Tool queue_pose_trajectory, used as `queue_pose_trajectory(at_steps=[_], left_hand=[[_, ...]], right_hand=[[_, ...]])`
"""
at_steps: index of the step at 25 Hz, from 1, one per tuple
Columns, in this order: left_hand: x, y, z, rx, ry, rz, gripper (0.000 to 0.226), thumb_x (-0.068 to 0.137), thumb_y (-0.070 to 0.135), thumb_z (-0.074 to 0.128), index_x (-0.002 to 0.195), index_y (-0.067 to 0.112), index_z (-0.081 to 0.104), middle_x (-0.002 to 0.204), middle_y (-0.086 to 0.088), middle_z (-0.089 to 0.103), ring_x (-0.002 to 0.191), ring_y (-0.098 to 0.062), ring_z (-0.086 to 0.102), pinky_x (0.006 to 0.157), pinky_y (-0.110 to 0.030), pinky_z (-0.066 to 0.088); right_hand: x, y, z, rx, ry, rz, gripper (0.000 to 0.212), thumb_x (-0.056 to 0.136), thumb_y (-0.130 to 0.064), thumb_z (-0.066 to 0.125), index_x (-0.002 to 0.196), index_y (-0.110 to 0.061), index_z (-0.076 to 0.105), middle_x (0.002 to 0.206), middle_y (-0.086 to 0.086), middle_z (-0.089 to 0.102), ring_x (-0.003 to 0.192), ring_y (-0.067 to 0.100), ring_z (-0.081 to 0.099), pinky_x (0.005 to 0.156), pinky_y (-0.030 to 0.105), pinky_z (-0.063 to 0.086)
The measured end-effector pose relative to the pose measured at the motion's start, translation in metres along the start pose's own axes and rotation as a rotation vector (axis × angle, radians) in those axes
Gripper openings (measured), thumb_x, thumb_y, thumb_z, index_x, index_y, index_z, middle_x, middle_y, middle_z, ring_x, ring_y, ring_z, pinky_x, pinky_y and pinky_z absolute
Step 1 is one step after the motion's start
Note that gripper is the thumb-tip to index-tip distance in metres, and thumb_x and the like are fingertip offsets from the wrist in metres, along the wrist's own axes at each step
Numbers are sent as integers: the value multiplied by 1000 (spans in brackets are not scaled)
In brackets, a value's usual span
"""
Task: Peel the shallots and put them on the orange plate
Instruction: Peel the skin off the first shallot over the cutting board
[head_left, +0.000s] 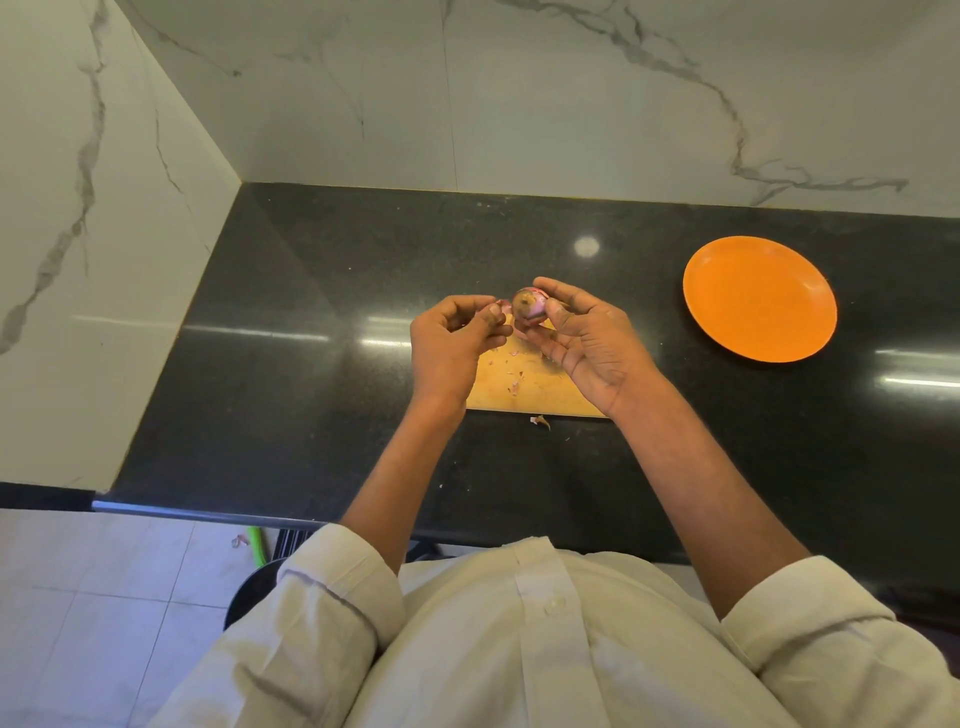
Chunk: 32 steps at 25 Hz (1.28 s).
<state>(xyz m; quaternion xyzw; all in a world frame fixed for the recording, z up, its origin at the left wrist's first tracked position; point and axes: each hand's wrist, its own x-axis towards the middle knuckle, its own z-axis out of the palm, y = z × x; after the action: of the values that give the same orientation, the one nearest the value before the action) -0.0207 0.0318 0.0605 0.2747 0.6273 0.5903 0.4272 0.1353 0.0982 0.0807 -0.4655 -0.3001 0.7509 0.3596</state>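
A small pinkish shallot (528, 304) with a brown end facing me is held above a wooden cutting board (524, 387). My right hand (582, 338) pinches it between thumb and forefinger. My left hand (457, 338) is just left of it, its fingertips pinching a strip of pink skin (503, 305) still joined to the shallot. Bits of peel (514, 384) lie scattered on the board. The orange plate (759, 298) sits bare on the counter to the right, well apart from both hands.
A black stone counter (311, 364) runs to marble walls at the back and left. One scrap of peel (540, 421) lies on the counter just before the board. The counter's front edge is near my body; tiled floor shows lower left.
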Motion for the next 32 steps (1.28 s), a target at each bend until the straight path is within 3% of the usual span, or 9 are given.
queue_pose_trajectory(at_steps=[5,9,12,15,18,21,24,28,32], left_hand=[[-3,-11,-6,-162,64,-223,4,99,4,75,103,3,77,96,-15,81,91,-28,80,85,-33,66],[3,-16,-8,-39,148,-276,7,99,1,73,102,7,76,101,-16,80,94,-27,80,81,-32,66],[6,-21,-6,290,69,-178,18,98,10,76,114,17,77,114,-3,76,108,-20,73,90,-38,63],[9,-16,1,464,5,4,20,101,23,75,120,18,77,120,2,75,115,-14,68,97,-34,56],[19,-1,4,313,-120,97,18,103,21,72,119,17,80,111,3,80,104,-11,74,92,-28,60],[26,2,7,291,-245,109,18,97,16,79,115,15,83,103,0,82,92,-13,78,77,-26,61],[33,-1,7,298,-244,106,17,94,18,82,111,17,85,100,0,83,93,-19,80,82,-42,65],[42,6,6,289,-257,126,15,97,17,80,110,12,84,97,-3,83,90,-17,79,82,-33,65],[44,8,11,394,-243,237,10,99,20,78,107,17,83,95,5,81,90,-11,77,83,-28,64]], right_hand=[[-4,10,0,2,0,80,34,108,0,49,133,-7,70,117,16,75,103,32,72,84,32,60],[1,11,-1,-59,43,60,34,111,-6,44,129,-12,73,114,10,75,94,22,67,75,28,55],[4,10,-1,-141,96,32,23,109,-17,56,122,-16,74,109,4,77,93,17,71,79,32,53],[10,12,-5,-193,100,35,19,104,-26,65,118,-18,76,115,7,78,106,24,72,86,36,54],[17,11,-9,-174,43,51,21,103,-23,68,120,-13,77,119,15,77,116,37,72,94,41,60],[20,11,-7,-165,12,39,20,105,-19,65,117,-8,76,104,13,78,106,31,75,108,49,56],[23,6,-9,-203,-28,26,24,107,-20,61,119,-6,77,107,16,77,107,30,75,110,51,54],[27,0,-15,-240,-114,-1,34,96,-1,72,129,-7,74,122,16,76,117,31,73,110,50,54],[31,-2,-15,-241,-62,-40,37,93,3,74,128,-7,73,125,13,76,116,32,74,106,50,57]])
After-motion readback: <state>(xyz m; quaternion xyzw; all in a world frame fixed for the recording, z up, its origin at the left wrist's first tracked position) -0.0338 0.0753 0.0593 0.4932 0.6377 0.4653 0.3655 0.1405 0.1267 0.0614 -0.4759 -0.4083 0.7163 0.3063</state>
